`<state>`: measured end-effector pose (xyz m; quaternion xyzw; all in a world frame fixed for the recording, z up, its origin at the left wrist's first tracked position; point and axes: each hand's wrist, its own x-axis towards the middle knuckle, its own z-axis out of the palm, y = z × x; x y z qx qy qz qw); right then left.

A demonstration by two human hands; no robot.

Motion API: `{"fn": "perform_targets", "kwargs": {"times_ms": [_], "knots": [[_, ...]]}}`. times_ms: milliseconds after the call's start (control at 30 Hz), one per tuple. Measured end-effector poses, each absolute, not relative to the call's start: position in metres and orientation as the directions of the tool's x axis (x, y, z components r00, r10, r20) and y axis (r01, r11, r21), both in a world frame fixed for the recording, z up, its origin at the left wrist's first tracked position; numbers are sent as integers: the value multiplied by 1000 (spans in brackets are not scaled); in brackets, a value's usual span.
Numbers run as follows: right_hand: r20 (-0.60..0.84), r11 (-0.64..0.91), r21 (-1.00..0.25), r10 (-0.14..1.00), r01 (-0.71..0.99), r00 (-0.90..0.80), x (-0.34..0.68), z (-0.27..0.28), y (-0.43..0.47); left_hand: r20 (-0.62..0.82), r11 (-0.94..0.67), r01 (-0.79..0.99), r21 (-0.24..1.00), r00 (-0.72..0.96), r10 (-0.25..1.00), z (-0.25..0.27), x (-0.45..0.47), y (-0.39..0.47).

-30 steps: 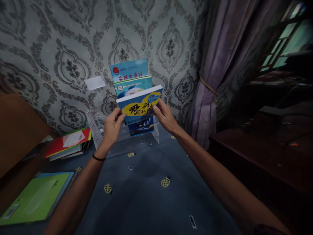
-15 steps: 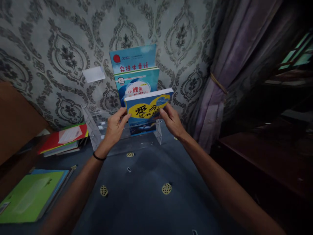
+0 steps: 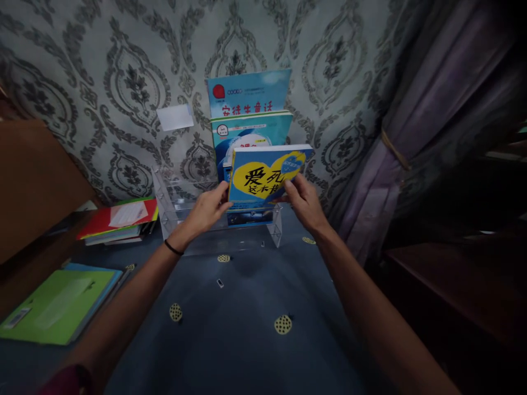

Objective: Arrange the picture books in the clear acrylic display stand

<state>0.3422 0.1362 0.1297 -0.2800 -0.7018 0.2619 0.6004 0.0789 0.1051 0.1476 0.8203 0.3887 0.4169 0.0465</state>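
Observation:
A blue book with a yellow heart on its cover (image 3: 255, 178) is held between both hands, its cover facing me and slightly tilted. My left hand (image 3: 208, 208) grips its left edge, thumb in front. On the right side, my right hand (image 3: 302, 203) pinches the other edge. The book is in front of a clear acrylic rack (image 3: 242, 240). Behind it, a teal book (image 3: 253, 123) and a taller light-blue book (image 3: 249, 90) stand upright in the rack's rear tiers, partly covered. Whether the held book touches the rack, I cannot tell.
At the left lie a stack of books with a red one on top (image 3: 117, 219) and a green book (image 3: 57, 304) on others. A brown box (image 3: 37, 186) stands behind them. A white label card (image 3: 175, 118) rises above the rack. A tied curtain (image 3: 379, 181) hangs at the right.
The view has shifted, so the rack and books appear farther right. Both hands still hold the blue book, whose cover now faces me a little more fully.

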Motion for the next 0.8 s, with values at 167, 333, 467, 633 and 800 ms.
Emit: {"fn": "perform_targets", "kwargs": {"times_ms": [167,333,467,633,800], "knots": [[686,697,-710,717,100,-121,339,124,139,571,-652,626,428,372,732,123,71,113],[700,706,-693,707,143,-97,334,119,138,574,-639,654,406,362,735,113,72,113],[712,703,-676,700,221,-48,334,114,137,594,-610,710,352,334,732,114,76,105],[738,677,-606,674,418,-22,340,113,137,481,-414,862,293,242,843,123,91,93],[715,646,-576,695,501,-74,346,112,139,366,-219,961,170,145,919,132,108,83]]}}
